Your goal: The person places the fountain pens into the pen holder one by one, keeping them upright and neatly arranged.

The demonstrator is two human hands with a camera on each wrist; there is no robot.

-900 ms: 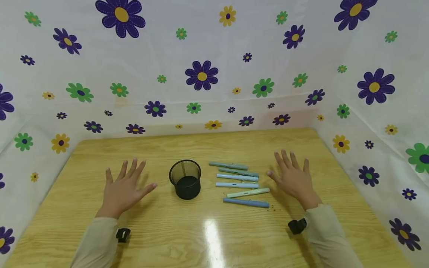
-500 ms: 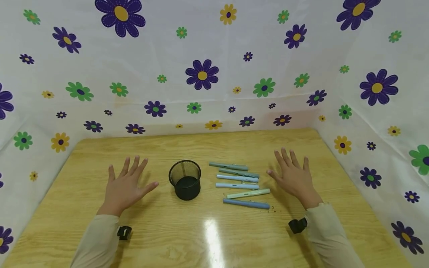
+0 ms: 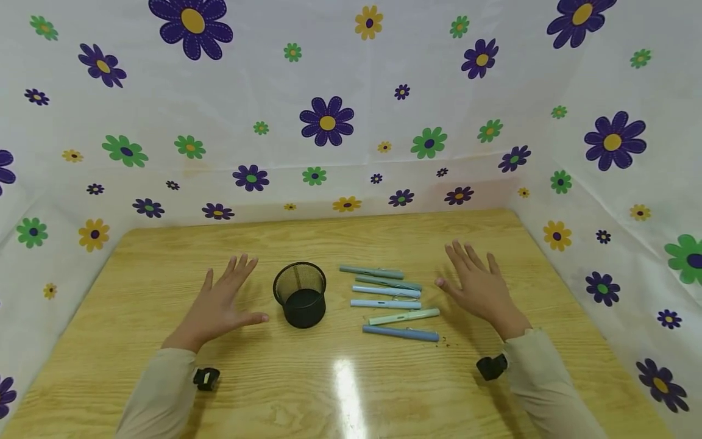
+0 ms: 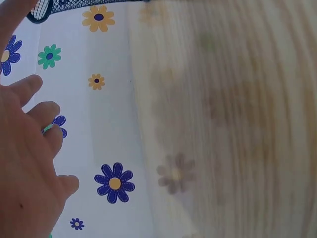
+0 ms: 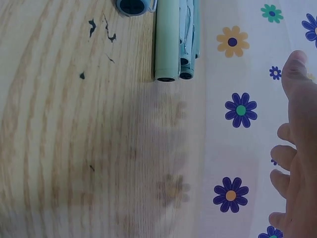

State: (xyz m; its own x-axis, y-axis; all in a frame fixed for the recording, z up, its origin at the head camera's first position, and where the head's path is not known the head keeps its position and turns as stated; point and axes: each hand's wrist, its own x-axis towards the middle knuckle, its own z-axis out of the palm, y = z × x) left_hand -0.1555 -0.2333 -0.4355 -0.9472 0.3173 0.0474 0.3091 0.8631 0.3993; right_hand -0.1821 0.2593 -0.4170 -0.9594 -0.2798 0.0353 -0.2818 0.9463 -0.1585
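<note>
A black mesh pen cup [image 3: 300, 299] stands upright near the middle of the table, with nothing seen inside it. Just left of it my left hand [image 3: 216, 308] hovers with spread fingers, apart from the cup. To the cup's right lie several capped pens in a loose column: dark green ones [image 3: 371, 272] at the back, pale blue ones [image 3: 386, 303] in the middle, then a light green pen [image 3: 404, 317] and a blue pen [image 3: 400, 333] nearest me. My right hand [image 3: 480, 292] is held right of the pens, fingers extended, touching none of them.
The wooden table [image 3: 263, 390] reaches back to a white flower-printed cloth [image 3: 351, 73] that hangs behind and along both sides. Small dark specks [image 3: 446, 342] lie by the blue pen's end. A black strap mount sits at each wrist.
My left hand has shifted right, closer to the pen cup, and turned slightly. The right hand has turned a little with its fingers drawn closer together. Cup and pens lie as before.
</note>
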